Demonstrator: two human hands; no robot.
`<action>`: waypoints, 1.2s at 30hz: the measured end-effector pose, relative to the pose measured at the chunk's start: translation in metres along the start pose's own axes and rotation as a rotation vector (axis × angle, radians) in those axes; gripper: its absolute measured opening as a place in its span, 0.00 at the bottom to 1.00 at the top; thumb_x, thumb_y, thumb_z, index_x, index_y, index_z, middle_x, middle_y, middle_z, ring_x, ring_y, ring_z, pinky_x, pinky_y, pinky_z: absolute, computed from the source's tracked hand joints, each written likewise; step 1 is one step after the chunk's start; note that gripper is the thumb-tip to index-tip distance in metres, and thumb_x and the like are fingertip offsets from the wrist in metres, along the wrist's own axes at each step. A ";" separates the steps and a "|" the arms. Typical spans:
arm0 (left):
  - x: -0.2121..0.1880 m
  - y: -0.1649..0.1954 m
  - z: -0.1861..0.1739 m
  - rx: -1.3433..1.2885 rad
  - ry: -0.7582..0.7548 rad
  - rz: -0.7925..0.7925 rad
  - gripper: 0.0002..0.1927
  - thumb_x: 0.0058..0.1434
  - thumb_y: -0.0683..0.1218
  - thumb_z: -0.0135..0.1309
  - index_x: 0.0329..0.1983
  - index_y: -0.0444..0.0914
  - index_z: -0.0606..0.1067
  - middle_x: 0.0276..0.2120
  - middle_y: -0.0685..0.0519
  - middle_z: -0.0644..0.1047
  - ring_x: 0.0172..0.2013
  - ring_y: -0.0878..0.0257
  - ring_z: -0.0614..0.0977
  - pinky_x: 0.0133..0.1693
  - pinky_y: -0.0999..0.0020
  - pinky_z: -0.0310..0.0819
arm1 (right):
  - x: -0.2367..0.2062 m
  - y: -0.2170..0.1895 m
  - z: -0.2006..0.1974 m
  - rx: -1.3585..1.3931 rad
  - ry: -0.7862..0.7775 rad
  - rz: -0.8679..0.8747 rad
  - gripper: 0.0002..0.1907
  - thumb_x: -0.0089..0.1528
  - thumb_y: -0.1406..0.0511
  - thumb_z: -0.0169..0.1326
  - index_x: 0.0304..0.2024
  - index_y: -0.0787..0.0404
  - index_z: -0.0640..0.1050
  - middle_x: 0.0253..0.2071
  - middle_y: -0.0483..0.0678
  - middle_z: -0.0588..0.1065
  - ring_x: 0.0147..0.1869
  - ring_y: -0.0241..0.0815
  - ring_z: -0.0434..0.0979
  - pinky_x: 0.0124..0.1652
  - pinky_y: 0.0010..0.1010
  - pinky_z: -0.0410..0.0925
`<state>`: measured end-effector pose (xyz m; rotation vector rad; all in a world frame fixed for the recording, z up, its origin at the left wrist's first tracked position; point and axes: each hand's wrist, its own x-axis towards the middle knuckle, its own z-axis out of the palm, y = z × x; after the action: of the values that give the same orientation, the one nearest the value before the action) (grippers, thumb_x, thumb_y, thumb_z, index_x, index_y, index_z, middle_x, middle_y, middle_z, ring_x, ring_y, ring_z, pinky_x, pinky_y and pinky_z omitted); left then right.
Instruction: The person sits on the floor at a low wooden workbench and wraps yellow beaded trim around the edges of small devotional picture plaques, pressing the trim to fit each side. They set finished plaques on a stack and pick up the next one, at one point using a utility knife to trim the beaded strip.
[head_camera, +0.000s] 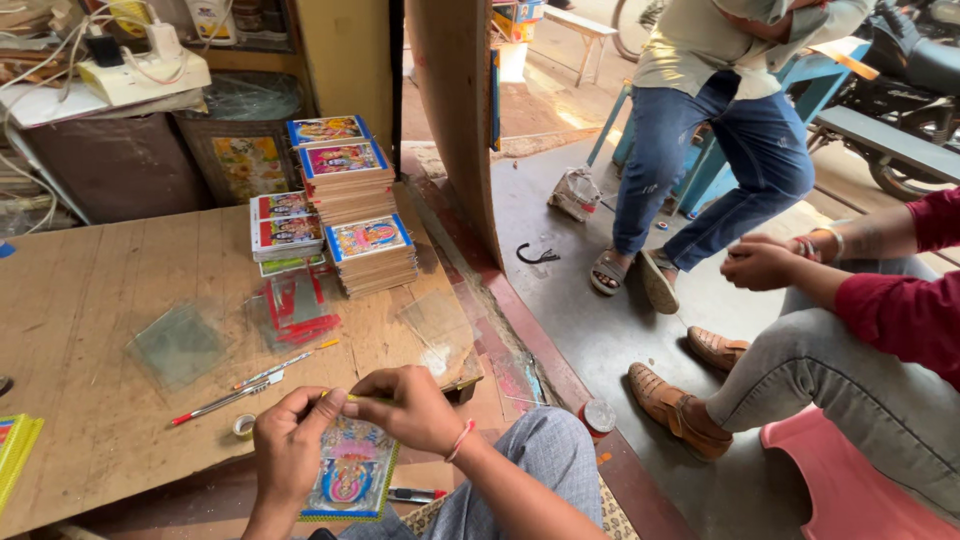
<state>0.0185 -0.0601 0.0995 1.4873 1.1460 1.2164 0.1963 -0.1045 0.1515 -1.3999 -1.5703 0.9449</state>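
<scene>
Left hand (287, 440) and right hand (410, 405) both closed on a small colourful rectangular religious picture (350, 480), held off the near edge of the scuffed wooden desk (90, 300). On the desk near that edge: a red-tipped glass cutter (225, 402), a small tape roll (243, 426). Stacks of bright picture cards (345, 205) toward the far right corner.

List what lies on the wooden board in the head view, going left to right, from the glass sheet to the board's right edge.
Glass sheet → red-tipped tool → red plastic sleeves → stacks of picture cards → second glass sheet, near the wooden board's right edge.
</scene>
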 end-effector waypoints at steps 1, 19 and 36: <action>0.000 0.001 -0.001 -0.035 0.012 -0.016 0.13 0.61 0.47 0.62 0.32 0.31 0.82 0.21 0.56 0.77 0.25 0.71 0.73 0.29 0.73 0.67 | 0.000 0.004 0.000 0.028 -0.024 0.025 0.16 0.60 0.59 0.64 0.41 0.67 0.83 0.31 0.48 0.81 0.35 0.30 0.78 0.38 0.28 0.73; -0.024 -0.028 0.036 -1.045 -0.141 -0.396 0.15 0.69 0.51 0.61 0.41 0.33 0.75 0.34 0.49 0.79 0.34 0.62 0.81 0.39 0.63 0.78 | -0.031 0.092 0.013 0.501 0.492 -0.043 0.14 0.69 0.62 0.58 0.40 0.70 0.83 0.34 0.42 0.79 0.37 0.28 0.73 0.38 0.21 0.67; -0.088 -0.047 0.077 -1.143 -0.226 -0.511 0.37 0.67 0.69 0.40 0.71 0.44 0.65 0.61 0.58 0.75 0.59 0.69 0.77 0.58 0.72 0.72 | -0.057 0.081 0.075 -0.410 0.227 -0.193 0.35 0.70 0.60 0.37 0.76 0.72 0.49 0.79 0.64 0.47 0.84 0.59 0.39 0.75 0.43 0.36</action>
<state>0.0797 -0.1423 0.0269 0.4013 0.4362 0.9993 0.1617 -0.1539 0.0425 -1.5327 -1.7466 0.3442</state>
